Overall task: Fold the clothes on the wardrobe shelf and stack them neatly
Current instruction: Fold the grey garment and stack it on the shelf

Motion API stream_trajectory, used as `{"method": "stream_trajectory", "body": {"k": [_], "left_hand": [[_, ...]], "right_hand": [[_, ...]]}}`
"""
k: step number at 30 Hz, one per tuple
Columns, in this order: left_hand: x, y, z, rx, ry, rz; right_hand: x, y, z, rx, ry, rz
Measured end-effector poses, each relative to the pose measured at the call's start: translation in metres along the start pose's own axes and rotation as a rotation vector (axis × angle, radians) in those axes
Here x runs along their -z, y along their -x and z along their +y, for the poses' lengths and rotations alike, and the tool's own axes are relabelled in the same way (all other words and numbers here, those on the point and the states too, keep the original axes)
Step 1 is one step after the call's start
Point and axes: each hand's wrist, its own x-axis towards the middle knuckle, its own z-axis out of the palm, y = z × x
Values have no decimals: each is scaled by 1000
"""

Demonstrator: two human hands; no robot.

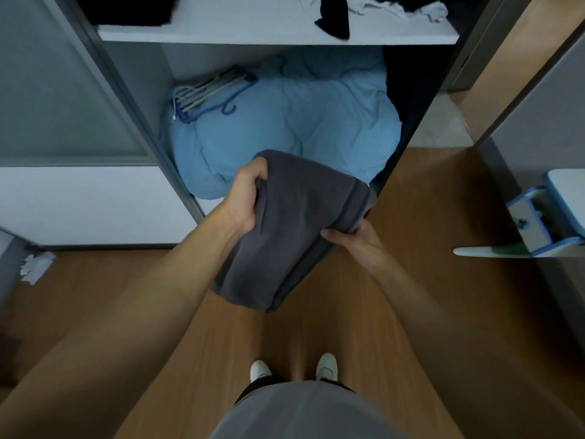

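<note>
A dark grey garment (285,223) hangs folded over in the air in front of the open wardrobe. My left hand (245,198) grips its upper left edge, thumb on top. My right hand (354,240) holds its right side from underneath, fingers curled round the fabric. The lower end of the garment droops toward the floor. On the white shelf (253,36) above lie a black piece (334,17), crumpled light clothes (411,7) at the right and a dark pile (133,9) at the left.
A light blue duvet (285,122) fills the lower compartment, with a bundle of hangers (209,93) on it. A sliding door (63,99) stands at the left. A blue and white object (544,217) juts in at the right. Crumpled paper (36,266) lies on the wooden floor.
</note>
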Motion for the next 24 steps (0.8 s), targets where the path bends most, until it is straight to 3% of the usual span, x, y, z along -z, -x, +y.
{"method": "stream_trajectory", "body": {"k": [5,12,18,21,24], "left_hand": [[28,-1,22,-80,-60,-18],[31,-5,28,-108,84,-86],[57,-18,32,-163,-349,198],[77,-16,22,-154,-531,236],[91,3,1,-40,-547,178]], "right_hand": [[-11,-6,-23,23,-154,-94],[-36,0,-38,-178,-142,-240],[-43,8,-51,-303,-464,-156],[-38,8,-55,-255,-565,-135],[-38,9,-59,-188,-619,-123]]}}
